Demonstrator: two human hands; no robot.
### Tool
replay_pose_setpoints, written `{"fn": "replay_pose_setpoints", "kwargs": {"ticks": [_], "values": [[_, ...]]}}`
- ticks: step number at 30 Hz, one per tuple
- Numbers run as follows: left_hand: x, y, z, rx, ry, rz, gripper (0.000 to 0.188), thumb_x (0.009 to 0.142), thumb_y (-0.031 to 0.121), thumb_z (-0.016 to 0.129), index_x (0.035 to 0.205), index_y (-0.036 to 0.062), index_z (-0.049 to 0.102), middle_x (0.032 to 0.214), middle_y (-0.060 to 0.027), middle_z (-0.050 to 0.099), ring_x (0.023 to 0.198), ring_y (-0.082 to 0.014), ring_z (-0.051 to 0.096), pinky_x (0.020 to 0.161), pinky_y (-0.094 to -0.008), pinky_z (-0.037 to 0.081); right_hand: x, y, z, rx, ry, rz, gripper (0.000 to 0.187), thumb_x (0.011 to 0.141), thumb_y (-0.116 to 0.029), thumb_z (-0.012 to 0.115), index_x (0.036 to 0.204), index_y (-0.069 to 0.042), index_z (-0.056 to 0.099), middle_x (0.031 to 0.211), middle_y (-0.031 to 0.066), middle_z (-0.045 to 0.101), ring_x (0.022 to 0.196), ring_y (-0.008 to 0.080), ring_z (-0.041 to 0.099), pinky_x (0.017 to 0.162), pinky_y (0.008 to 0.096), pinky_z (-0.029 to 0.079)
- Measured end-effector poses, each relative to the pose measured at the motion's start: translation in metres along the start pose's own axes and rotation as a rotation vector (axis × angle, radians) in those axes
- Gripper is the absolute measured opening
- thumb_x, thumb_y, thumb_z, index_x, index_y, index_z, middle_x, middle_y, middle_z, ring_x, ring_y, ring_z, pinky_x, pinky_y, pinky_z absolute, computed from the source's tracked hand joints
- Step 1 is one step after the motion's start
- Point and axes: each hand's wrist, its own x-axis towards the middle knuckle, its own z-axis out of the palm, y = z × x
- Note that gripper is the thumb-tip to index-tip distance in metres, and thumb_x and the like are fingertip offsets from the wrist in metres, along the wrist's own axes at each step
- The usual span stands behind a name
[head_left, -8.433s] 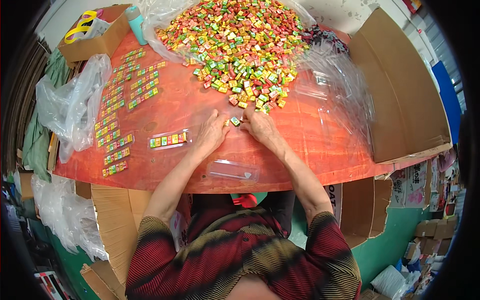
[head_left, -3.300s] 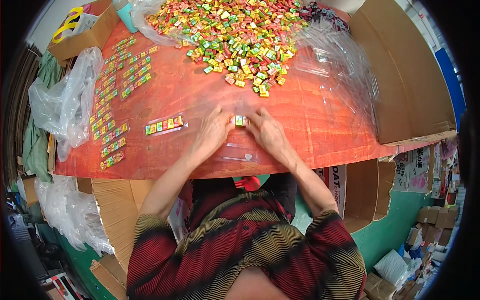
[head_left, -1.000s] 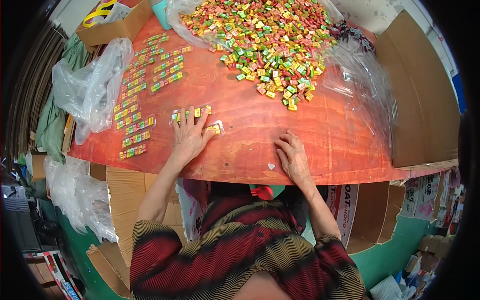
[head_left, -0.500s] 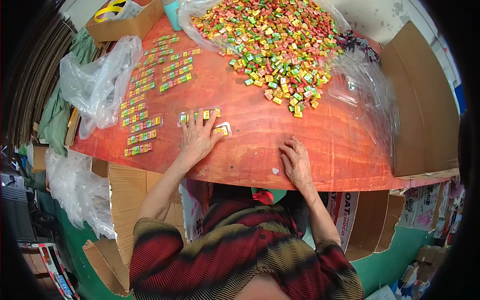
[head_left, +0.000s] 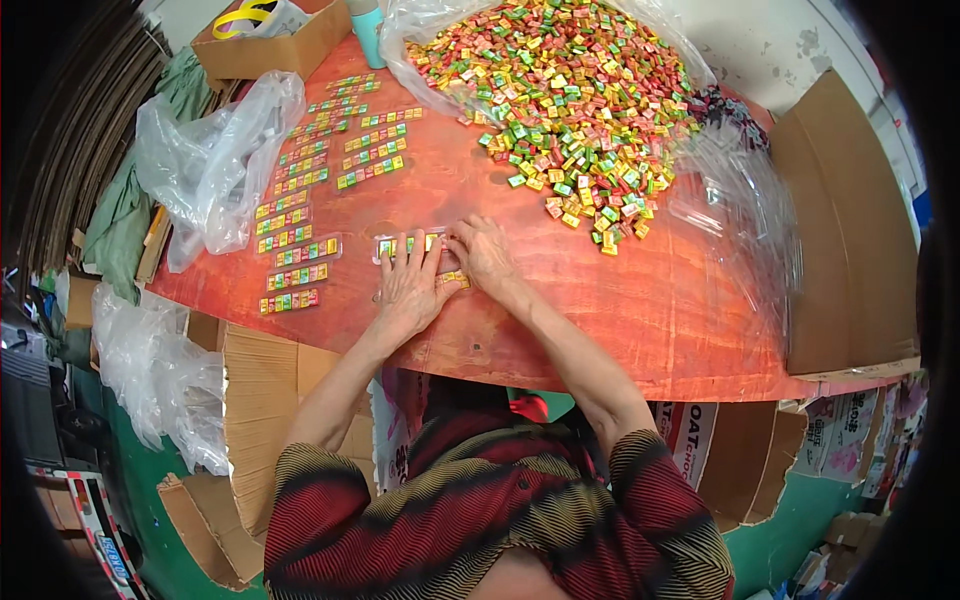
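Right hand (head_left: 484,256) moved leftward, now at clear tray (head_left: 385,249), beside left hand (head_left: 407,292)

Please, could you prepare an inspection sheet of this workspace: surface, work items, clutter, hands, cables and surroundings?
Surface: red wooden table, grain visible.
Work items: pile of small coloured packs; packed rows at left; clear plastic pieces heaped at right.
Clutter: crumpled plastic bag, turquoise bottle, open cardboard box.
Hands: left hand spread over two packed trays; right hand at their right ends, exact fingertip contact unclear.
Cables: nothing seen.
Surroundings: green floor, torn cardboard boxes below the table.
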Motion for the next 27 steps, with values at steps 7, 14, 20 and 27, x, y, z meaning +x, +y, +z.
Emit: {"fn": "replay_pose_setpoints", "kwargs": {"ticks": [7, 14, 20, 27], "values": [[-0.001, 0.0, 0.002, -0.018, 0.058, -0.001, 0.068, 0.08, 0.045, 0.053, 0.129, 0.0018, 0.036, 0.134, -0.0225, 0.029, 0.125, -0.0421, 0.023, 0.098, -0.0558, 0.019, 0.022, -0.004, 0.001, -0.138, -0.075, 0.022, 0.015, 0.074, -0.017, 0.062, 0.082, -0.006, 0.056, 0.083, 0.0102, 0.055, 0.085, 0.0286, 0.052, 0.071, 0.042, 0.042], [-0.001, 0.001, 0.001, -0.042, 0.057, -0.019, 0.067, 0.079, 0.045, 0.054, 0.128, 0.0019, 0.037, 0.134, -0.023, 0.029, 0.125, -0.0423, 0.023, 0.099, -0.0561, 0.018, 0.019, 0.013, 0.008, -0.102, -0.05, -0.175, 0.01, 0.07, -0.006, 0.056, 0.08, -0.002, 0.056, 0.079, 0.0162, 0.055, 0.08, 0.0332, 0.054, 0.069, 0.0417, 0.043], [0.0, 0.001, 0.005, -0.049, 0.097, -0.004, 0.068, 0.077, 0.046, 0.056, 0.127, 0.0036, 0.039, 0.133, -0.0222, 0.03, 0.124, -0.0402, 0.025, 0.097, -0.0577, 0.02, 0.033, 0.021, -0.001, -0.027, -0.246, -0.041, 0.02, 0.07, -0.003, 0.06, 0.089, 0.001, 0.059, 0.081, 0.0205, 0.057, 0.071, 0.0392, 0.056, 0.065, 0.0421, 0.046], [-0.002, -0.002, 0.008, -0.028, 0.103, 0.001, 0.068, 0.078, 0.047, 0.054, 0.128, 0.0045, 0.038, 0.133, -0.0217, 0.03, 0.125, -0.0397, 0.024, 0.098, -0.0577, 0.019, 0.024, 0.008, 0.001, -0.019, -0.093, -0.007, 0.012, 0.071, -0.006, 0.06, 0.081, 0.0, 0.056, 0.076, 0.0163, 0.054, 0.076, 0.0369, 0.054, 0.065, 0.0429, 0.043]]}}
